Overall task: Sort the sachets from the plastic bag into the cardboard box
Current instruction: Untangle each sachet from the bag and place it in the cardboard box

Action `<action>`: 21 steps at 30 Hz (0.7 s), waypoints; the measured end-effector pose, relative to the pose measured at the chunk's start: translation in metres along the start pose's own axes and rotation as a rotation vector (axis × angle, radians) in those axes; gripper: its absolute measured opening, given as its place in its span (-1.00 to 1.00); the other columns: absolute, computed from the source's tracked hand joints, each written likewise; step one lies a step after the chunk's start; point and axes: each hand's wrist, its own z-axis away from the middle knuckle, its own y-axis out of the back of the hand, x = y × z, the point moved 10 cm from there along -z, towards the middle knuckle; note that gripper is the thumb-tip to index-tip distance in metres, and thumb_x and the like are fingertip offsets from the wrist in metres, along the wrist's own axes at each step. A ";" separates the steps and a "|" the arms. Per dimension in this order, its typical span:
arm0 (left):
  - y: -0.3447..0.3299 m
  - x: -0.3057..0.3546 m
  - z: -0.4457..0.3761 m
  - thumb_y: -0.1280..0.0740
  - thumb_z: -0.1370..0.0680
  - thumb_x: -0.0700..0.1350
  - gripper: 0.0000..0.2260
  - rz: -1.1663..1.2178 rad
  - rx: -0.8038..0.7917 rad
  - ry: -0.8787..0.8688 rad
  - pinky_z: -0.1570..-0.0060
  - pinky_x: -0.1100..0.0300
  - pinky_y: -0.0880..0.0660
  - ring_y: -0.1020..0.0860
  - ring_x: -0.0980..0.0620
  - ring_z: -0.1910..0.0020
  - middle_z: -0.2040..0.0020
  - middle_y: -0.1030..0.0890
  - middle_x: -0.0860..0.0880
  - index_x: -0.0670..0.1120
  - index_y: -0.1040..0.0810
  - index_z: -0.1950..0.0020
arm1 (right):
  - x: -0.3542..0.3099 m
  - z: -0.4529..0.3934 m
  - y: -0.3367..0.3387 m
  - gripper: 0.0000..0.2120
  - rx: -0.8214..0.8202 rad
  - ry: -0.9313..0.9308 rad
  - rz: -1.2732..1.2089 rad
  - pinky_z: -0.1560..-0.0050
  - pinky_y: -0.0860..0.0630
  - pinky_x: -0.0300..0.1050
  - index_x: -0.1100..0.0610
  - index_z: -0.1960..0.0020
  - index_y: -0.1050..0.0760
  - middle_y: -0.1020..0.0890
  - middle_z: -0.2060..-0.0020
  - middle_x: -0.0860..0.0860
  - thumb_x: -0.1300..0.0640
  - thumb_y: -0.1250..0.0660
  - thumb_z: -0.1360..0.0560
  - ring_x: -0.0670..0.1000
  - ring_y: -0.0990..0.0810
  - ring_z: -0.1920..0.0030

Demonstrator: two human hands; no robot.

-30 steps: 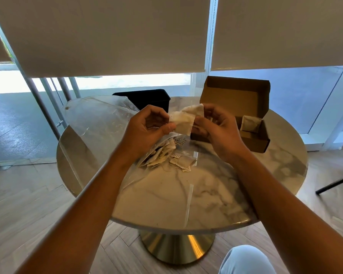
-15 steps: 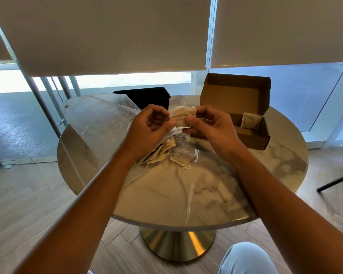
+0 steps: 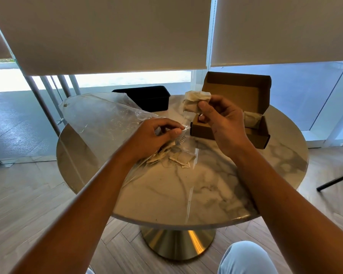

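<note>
A second ago both hands met over the middle of the worktop [image 3: 216,194], sharing one pale sachet between them. Now they have parted: the right hand [image 3: 224,125] has carried the held sachet [image 3: 194,101] up and to the right, pinching it between thumb and fingertips just above the near-left corner of the cardboard box [image 3: 232,131], while the left hand [image 3: 156,135] has dropped lower and left and pinches a strip of clear film at the mouth of the plastic bag [image 3: 103,119]. I judge the sachet is freed and about to go into the box.

Counted: one box, lid open, with one packed sachet [image 3: 250,119] showing at its right end; one sachet in the hand; one plastic bag; a loose pile of sachets [image 3: 178,158] in the bag beneath the left hand, perhaps four or five, overlapping too much to tell. One black tray [image 3: 147,97] sits at the far side.
</note>
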 end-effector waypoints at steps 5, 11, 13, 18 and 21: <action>0.017 0.008 0.001 -0.39 -0.58 -0.09 -0.85 0.135 0.144 -0.045 -0.05 0.33 -0.54 -0.62 0.18 -0.06 -0.04 -0.69 0.14 0.07 -0.64 -0.13 | 0.003 0.000 0.001 -0.77 0.003 0.006 0.082 -0.03 -0.63 -0.16 0.22 -0.24 -0.60 -0.73 -0.06 0.05 0.22 -0.41 -0.59 0.03 -0.72 -0.08; 0.031 0.013 0.004 -0.41 -0.56 -0.21 -0.83 0.247 0.279 -0.080 0.01 0.34 -0.57 -0.68 0.14 0.03 0.02 -0.69 0.06 -0.12 -0.62 -0.15 | 0.009 0.002 -0.007 -0.77 -0.065 -0.022 0.150 -0.05 -0.65 -0.12 0.22 -0.23 -0.60 -0.72 -0.01 0.00 0.23 -0.41 -0.58 -0.04 -0.71 0.01; 0.034 0.012 0.004 -0.43 -0.55 -0.25 -0.82 0.289 0.305 -0.070 0.05 0.31 -0.58 -0.69 0.10 0.08 0.06 -0.69 0.02 -0.16 -0.57 -0.14 | 0.013 0.002 -0.010 -0.80 -0.085 -0.046 0.159 -0.03 -0.67 -0.07 0.22 -0.20 -0.60 -0.72 0.03 0.01 0.23 -0.41 -0.58 -0.01 -0.70 0.08; 0.034 0.013 0.004 -0.47 -0.51 -0.26 -0.81 0.291 0.289 -0.103 -0.07 0.23 -0.59 -0.69 0.04 -0.01 0.02 -0.70 -0.05 -0.18 -0.57 -0.09 | 0.020 0.004 -0.014 -0.82 -0.118 -0.080 0.186 0.00 -0.70 0.09 0.27 -0.14 -0.57 -0.70 -0.01 0.16 0.23 -0.43 -0.57 0.06 -0.73 0.06; 0.032 0.010 0.003 -0.50 -0.48 -0.28 -0.81 0.274 0.279 -0.100 -0.09 0.23 -0.59 -0.69 0.04 -0.03 0.01 -0.71 -0.04 -0.23 -0.60 -0.07 | 0.020 0.004 -0.015 -0.81 -0.131 -0.079 0.191 0.01 -0.70 0.05 0.29 -0.14 -0.55 -0.71 0.00 0.18 0.24 -0.44 -0.56 0.11 -0.73 0.03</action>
